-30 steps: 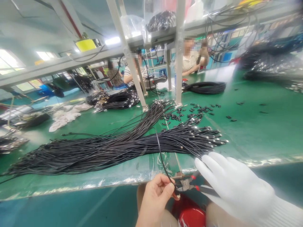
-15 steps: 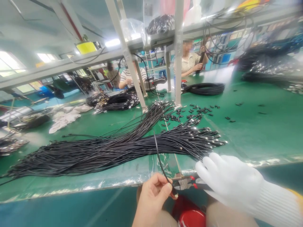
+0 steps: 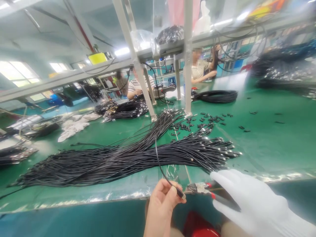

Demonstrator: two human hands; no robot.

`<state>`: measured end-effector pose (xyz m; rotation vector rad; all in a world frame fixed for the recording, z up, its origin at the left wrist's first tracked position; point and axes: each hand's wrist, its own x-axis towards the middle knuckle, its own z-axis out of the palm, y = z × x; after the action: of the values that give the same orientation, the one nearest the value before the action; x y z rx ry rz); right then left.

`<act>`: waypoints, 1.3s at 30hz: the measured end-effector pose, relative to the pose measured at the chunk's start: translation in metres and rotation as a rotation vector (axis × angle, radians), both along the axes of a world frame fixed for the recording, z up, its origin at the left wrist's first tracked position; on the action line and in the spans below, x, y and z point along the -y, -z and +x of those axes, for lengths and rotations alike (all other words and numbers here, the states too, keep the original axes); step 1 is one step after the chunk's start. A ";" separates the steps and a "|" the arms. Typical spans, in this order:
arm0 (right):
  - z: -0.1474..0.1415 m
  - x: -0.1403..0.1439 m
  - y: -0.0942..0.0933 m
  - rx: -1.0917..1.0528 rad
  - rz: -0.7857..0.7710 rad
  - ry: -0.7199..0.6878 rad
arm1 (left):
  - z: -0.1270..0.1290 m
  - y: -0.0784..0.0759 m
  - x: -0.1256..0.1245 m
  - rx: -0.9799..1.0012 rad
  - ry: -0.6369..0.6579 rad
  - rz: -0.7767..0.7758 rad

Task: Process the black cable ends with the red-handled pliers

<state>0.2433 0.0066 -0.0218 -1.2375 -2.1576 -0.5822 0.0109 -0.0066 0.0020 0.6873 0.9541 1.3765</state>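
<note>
Between the thumb and fingers of my bare left hand [image 3: 163, 202] is a black cable [image 3: 158, 161], pinched close to its end. Its metal-tipped plug [image 3: 182, 195] points right, and its length arches up over the bundle. My right hand [image 3: 251, 197], in a white knitted glove, grips cutting pliers [image 3: 198, 188] by their handles, which show red near the head. The pliers' jaws lie just right of the plug, slightly apart from it. Behind both hands a thick bundle of black cables [image 3: 106, 164] lies across the green table [image 3: 266, 144].
Small black pieces [image 3: 187, 127] are scattered beyond the bundle. A coiled black cable [image 3: 217, 96] and metal posts [image 3: 188, 65] stand farther back. White cloth gloves [image 3: 74, 126] lie at left. Two co-workers [image 3: 201, 70] [image 3: 138, 86] sit across. Something red [image 3: 202, 230] is below the table edge.
The pliers have moved a little right, away from the plug, with my right hand. The plug in my left hand has tilted up and now shows more clearly.
</note>
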 end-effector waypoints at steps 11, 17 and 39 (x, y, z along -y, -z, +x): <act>-0.019 0.018 -0.012 -0.181 -0.068 0.000 | 0.020 0.002 0.001 -0.019 -0.112 0.057; -0.020 0.017 -0.009 -0.143 -0.004 0.040 | 0.022 0.006 0.002 -0.065 -0.139 0.072; -0.021 0.020 -0.002 -0.129 -0.135 0.023 | 0.017 0.013 -0.004 -0.100 -0.033 0.141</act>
<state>0.2225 -0.0135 -0.0202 -1.3346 -2.1060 -0.3600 0.0281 -0.0027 -0.0114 0.8565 0.9563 1.4602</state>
